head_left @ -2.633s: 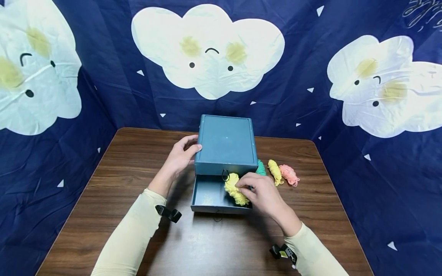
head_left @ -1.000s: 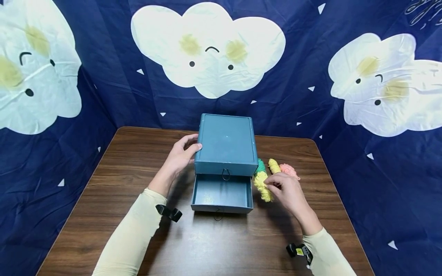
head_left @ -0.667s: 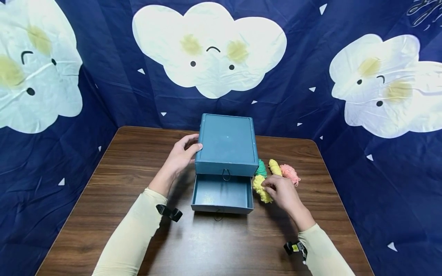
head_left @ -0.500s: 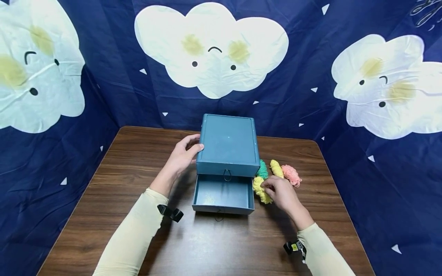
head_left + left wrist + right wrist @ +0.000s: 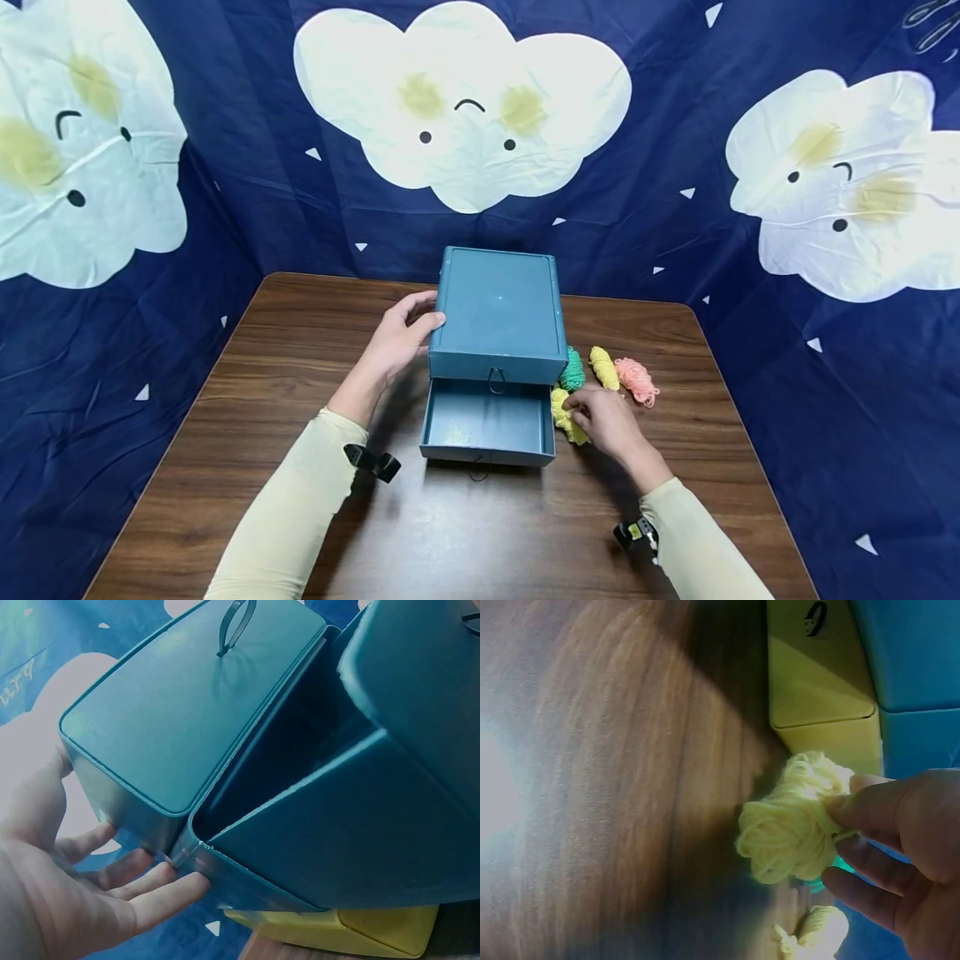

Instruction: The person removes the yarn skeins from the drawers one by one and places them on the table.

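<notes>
My left hand (image 5: 397,337) rests against the left side of a blue-green drawer box (image 5: 501,308). In the left wrist view its fingers lie fairly straight along the box's side wall. The drawer (image 5: 487,421) below the top one is pulled out toward me. Right of this drawer, my right hand (image 5: 607,421) pinches a skein of pale yellow yarn (image 5: 791,817) between thumb and fingers. In the right wrist view, the skein hangs close over the wooden table, beside the box's yellow bottom tier (image 5: 821,667).
Right of the box lie three more yarn skeins: green (image 5: 572,370), yellow (image 5: 603,368) and pink (image 5: 637,382). The upper drawer front bears a dark loop pull (image 5: 236,630). Dark blue cloth with white clouds (image 5: 465,100) stands around the table (image 5: 300,333).
My right hand has carried the yellow skein out of the pulled-out drawer to the right, then slightly back toward the box. The left hand has stayed at the box's side.
</notes>
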